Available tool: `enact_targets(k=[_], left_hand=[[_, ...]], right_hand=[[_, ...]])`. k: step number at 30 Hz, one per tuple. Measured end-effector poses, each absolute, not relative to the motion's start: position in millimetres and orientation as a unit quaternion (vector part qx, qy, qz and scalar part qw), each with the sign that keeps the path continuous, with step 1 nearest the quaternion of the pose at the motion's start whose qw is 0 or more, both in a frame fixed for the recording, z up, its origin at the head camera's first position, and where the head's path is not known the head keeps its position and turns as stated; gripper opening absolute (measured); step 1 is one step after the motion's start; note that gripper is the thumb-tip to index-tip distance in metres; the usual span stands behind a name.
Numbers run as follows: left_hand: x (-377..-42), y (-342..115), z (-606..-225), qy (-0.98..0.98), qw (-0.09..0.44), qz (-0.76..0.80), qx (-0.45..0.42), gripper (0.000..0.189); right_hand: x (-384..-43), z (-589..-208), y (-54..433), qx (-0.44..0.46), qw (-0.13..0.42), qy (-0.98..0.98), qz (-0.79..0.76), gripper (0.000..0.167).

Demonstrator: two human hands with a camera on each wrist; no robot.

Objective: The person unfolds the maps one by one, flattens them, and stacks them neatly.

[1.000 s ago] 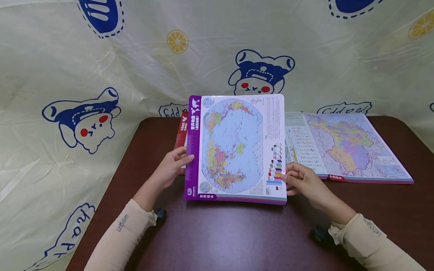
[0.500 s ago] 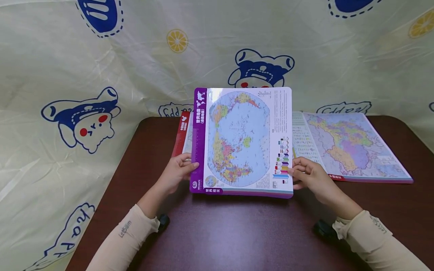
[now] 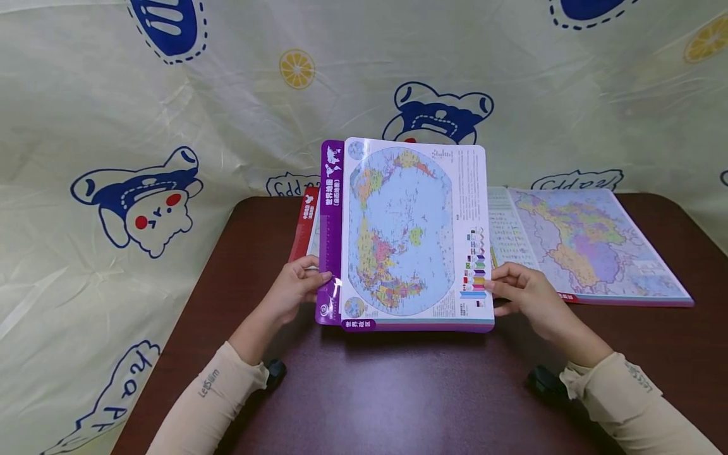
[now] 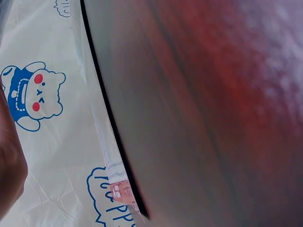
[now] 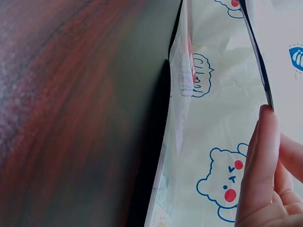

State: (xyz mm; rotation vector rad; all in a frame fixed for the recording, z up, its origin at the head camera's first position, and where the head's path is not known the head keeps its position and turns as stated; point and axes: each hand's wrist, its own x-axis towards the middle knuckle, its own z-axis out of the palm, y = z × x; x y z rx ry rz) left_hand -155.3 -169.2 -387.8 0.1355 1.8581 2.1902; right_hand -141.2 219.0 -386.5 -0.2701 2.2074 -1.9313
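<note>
A folded world map (image 3: pixel 398 234) with a purple strip down its left side is held up above the table, tilted toward me. My left hand (image 3: pixel 290 287) pinches the purple edge low down, thumb in front. On the opposite side my right hand (image 3: pixel 529 297) holds the lower right edge of the map between thumb and fingers. The right wrist view catches those fingers (image 5: pixel 265 165) at the thin edge of the map (image 5: pixel 258 56). In the left wrist view only part of the left hand (image 4: pixel 9 161) shows. The white front panel stands slightly apart from the purple strip.
Behind the world map, an opened map (image 3: pixel 603 246) lies flat on the brown table (image 3: pixel 398 392). Its red-edged left part (image 3: pixel 303 227) peeks out at the left. A patterned cloth (image 3: pixel 239 95) hangs behind the table's far edge.
The world map has risen and shifted a little right with both hands. Its front panel has come slightly away from the purple strip. The opened map behind has stayed put.
</note>
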Motion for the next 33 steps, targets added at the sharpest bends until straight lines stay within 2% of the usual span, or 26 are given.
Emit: enact_targets(k=[11, 18, 33], left_hand=[[-158.9, -179.0, -391.4, 0.640, 0.127, 0.756, 0.053, 0.011], [-164.0, -203.6, -399.7, 0.649, 0.122, 0.749, 0.043, 0.007], [-165.0, -225.3, -401.3, 0.665, 0.109, 0.738, 0.027, 0.008]], right_hand=[[-140.1, -381.9, 226.8, -0.086, 0.089, 0.735, -0.666, 0.002], [-135.8, -380.1, 235.0, -0.087, 0.067, 0.730, -0.674, 0.005], [-131.0, -379.2, 279.8, -0.042, 0.027, 0.704, -0.709, 0.009]])
